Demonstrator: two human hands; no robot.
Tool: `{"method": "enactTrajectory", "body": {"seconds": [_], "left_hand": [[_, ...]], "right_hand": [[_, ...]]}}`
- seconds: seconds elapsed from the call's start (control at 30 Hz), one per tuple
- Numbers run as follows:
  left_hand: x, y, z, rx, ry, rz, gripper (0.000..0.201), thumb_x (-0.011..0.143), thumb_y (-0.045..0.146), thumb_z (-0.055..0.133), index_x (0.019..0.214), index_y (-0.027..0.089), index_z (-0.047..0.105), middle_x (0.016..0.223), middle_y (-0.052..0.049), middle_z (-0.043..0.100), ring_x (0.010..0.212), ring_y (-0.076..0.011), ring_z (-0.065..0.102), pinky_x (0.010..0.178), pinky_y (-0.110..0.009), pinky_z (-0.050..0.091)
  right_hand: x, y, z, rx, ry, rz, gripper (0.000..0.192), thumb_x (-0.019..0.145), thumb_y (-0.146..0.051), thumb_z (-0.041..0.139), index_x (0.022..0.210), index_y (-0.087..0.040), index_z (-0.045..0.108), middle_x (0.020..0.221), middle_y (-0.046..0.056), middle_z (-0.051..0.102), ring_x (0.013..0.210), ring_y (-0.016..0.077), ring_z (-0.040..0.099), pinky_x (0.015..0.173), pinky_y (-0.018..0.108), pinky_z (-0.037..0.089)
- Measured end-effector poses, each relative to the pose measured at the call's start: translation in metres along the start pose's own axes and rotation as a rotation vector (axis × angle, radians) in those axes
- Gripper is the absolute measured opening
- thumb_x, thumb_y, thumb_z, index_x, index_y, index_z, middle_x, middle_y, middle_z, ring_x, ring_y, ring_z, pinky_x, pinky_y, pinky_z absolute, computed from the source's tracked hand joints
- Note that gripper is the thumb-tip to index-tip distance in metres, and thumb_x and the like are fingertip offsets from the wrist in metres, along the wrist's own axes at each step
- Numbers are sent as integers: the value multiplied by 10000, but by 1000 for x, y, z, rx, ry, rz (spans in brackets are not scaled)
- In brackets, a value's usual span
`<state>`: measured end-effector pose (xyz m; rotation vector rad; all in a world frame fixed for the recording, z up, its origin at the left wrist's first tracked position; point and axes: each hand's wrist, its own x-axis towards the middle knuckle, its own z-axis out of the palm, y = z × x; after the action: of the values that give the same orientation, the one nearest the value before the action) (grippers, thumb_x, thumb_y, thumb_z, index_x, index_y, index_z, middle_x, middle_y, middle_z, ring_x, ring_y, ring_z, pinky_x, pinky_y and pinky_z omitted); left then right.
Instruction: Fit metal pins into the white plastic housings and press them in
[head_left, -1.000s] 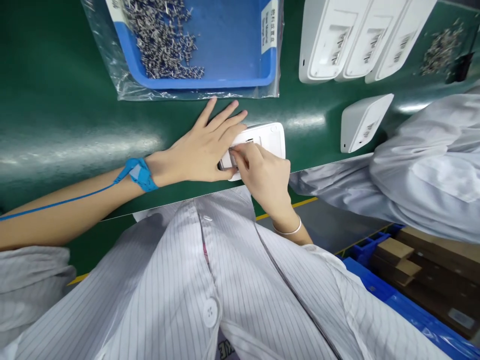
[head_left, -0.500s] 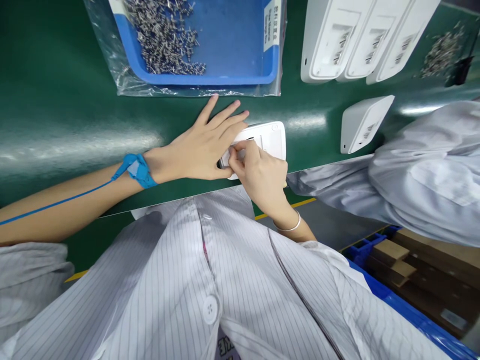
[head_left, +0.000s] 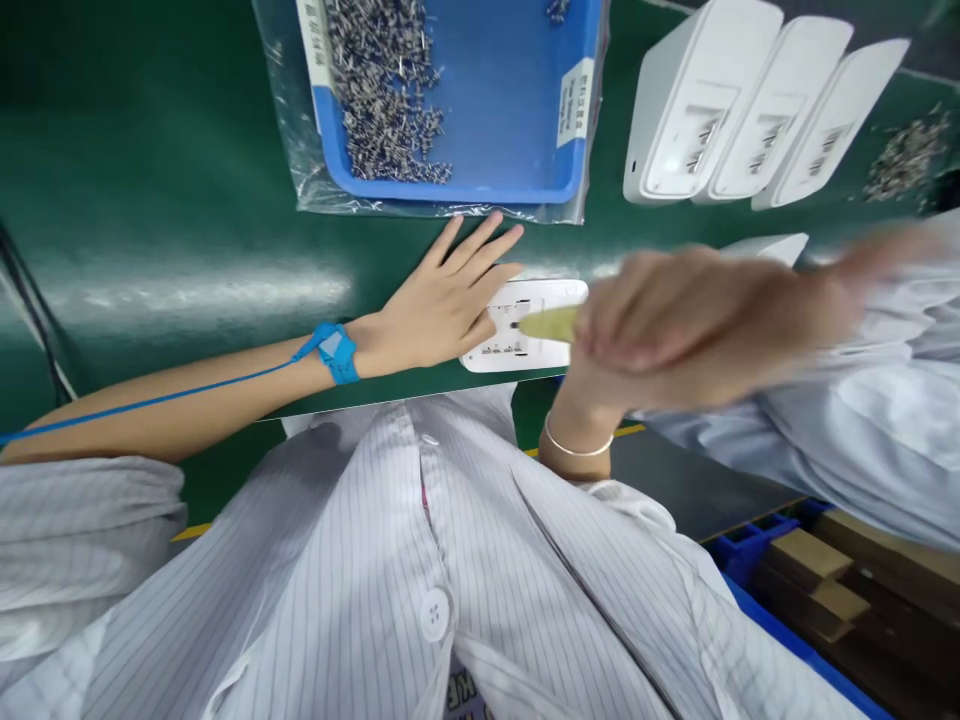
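The left hand (head_left: 442,305) lies flat, fingers spread, its grip open and pressing the left end of the white casing (head_left: 529,325) against the green tabletop (head_left: 150,200). The right hand (head_left: 675,320) is raised and blurred; whether its grip is closed I cannot tell, though a yellowish strip (head_left: 547,322) juts from it toward 9 o'clock. Half a second ago that hand was down on the casing, fingertips at its ports; now it has lifted off. The casing lies at 3 o'clock of the left hand, with the blue tray (head_left: 510,100) of small metal parts (head_left: 382,90) at 12 o'clock.
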<state>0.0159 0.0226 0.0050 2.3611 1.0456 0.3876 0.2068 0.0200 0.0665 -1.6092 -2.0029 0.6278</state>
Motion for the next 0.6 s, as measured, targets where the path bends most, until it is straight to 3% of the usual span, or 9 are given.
{"method": "enactTrajectory", "body": {"seconds": [0.07, 0.2, 0.33, 0.47, 0.6], "left_hand": [[1, 1, 2, -16, 24, -16, 580, 971, 334, 403, 1518, 164, 313, 1679, -114, 167, 1572, -318, 68, 1274, -598, 80], [2, 1, 3, -28, 16, -16, 634, 962, 331, 414, 1551, 167, 244, 1672, -115, 196, 1573, -311, 50, 1273, -590, 74], [1, 3, 3, -24, -6, -22, 603, 965, 318, 382, 1535, 150, 281, 1664, -120, 220, 1573, -310, 49, 1276, -593, 61], [2, 3, 2, -6, -49, -16, 568, 979, 302, 330, 1516, 115, 313, 1652, -124, 253, 1574, -297, 38, 1292, -560, 20], [2, 3, 1, -27, -56, -13, 577, 974, 325, 361, 1522, 156, 305, 1655, -102, 253, 1571, -317, 48, 1280, -599, 37]], "right_hand": [[16, 8, 24, 37, 99, 6, 836, 998, -578, -81, 1172, -366, 709, 479, 3, 447, 466, 134, 542, 485, 327, 425], [31, 3, 56, 100, 122, 43, 929, 974, -581, -122, 1271, -214, 679, 520, 40, 429, 547, 206, 598, 556, 376, 493], [34, 0, 57, 232, 111, 59, 1050, 929, -555, -234, 1209, -166, 701, 491, 31, 360, 499, 205, 543, 531, 375, 478], [33, -3, 53, 312, 52, 11, 984, 949, -591, -159, 1120, -208, 731, 483, 30, 350, 469, 199, 497, 504, 374, 442], [32, -12, 53, 415, 205, -95, 888, 978, -534, -105, 1146, -258, 722, 429, -17, 226, 389, 182, 412, 481, 366, 406]]}}
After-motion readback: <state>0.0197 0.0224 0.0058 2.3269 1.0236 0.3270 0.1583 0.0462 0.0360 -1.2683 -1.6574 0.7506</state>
